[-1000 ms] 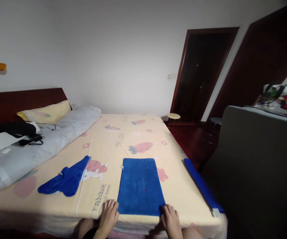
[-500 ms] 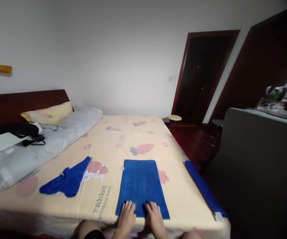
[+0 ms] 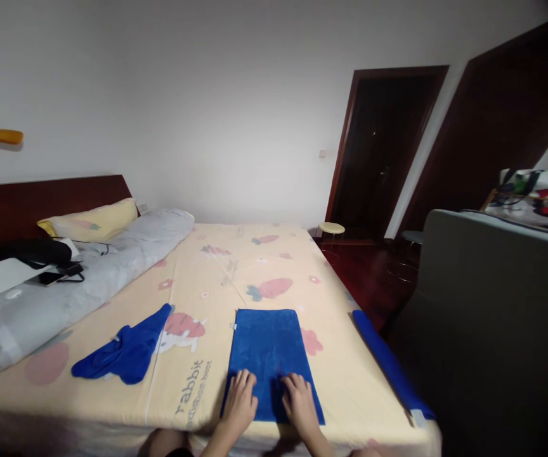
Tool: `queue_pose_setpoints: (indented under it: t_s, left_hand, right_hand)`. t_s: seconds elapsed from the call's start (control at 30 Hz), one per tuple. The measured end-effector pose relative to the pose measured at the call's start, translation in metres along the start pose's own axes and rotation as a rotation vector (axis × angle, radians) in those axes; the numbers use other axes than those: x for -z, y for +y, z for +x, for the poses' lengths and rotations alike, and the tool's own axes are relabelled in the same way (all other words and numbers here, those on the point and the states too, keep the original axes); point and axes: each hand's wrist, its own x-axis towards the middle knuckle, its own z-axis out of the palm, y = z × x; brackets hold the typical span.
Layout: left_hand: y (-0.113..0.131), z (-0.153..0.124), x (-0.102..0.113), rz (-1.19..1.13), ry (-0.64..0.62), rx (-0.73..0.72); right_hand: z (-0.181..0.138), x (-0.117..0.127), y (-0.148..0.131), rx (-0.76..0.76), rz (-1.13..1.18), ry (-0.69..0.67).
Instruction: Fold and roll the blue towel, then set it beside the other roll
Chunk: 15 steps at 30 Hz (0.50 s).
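Beneath the fingertips of the left hand (image 3: 242,395) and right hand (image 3: 299,400), and stretching ahead of them, lies a flat rectangular blue plush cloth (image 3: 267,343). The fingers are loosely bent, slightly parted (whether they pinch any fabric, I cannot tell). Left of them, well apart, sits a crumpled blue cloth (image 3: 134,352).

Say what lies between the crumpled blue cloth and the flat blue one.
Head view: just the bedsheet, showing a printed rabbit and lettering; no loose item between the crumpled cloth and the flat cloth.
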Motion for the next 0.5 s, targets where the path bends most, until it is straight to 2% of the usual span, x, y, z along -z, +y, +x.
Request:
queue_pose_setpoints:
  t_s: [0.1,0.17,0.3,0.4,0.5]
  left_hand:
    - [0.016,0.019,-0.025,0.006,-0.132,0.008]
    - [0.01,0.021,-0.036,0.021,-0.17,0.013]
    - [-0.03,0.002,-0.032,0.128,-0.09,-0.019]
    - [-0.064,-0.019,-0.015,0.193,0.0,0.003]
    - [-0.083,-0.032,0.004,0.192,0.03,0.02]
  right_hand:
    - [0.012,-0.01,-0.028,-0.008,-0.031,-0.139]
    - [0.009,-0.014,-0.028,-0.015,-0.039,-0.213]
    - [-0.011,-0.005,0.01,-0.045,-0.109,-0.246]
    - [-0.027,0.01,0.047,-0.116,-0.171,-0.251]
    - [-0.034,0.021,0.069,-0.138,-0.196,-0.262]
